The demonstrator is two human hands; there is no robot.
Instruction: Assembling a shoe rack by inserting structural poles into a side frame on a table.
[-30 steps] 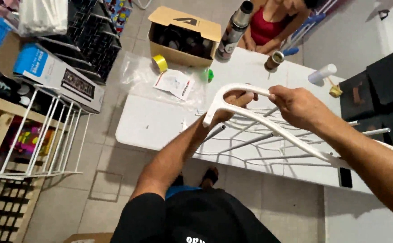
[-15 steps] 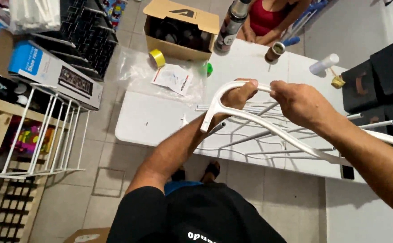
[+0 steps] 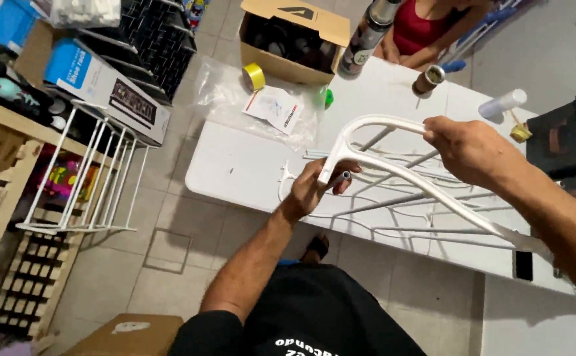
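Fingers of the left hand point(image 3: 314, 188) are closed on a short metal tube point(image 3: 341, 178) above the white table point(image 3: 235, 171); the curved white frame point(image 3: 393, 165) is gripped by the right hand point(image 3: 472, 148), its far end cut off.

An open cardboard box point(image 3: 292, 39), yellow tape roll point(image 3: 254, 76) and white wire rack point(image 3: 90, 178) sit nearby.
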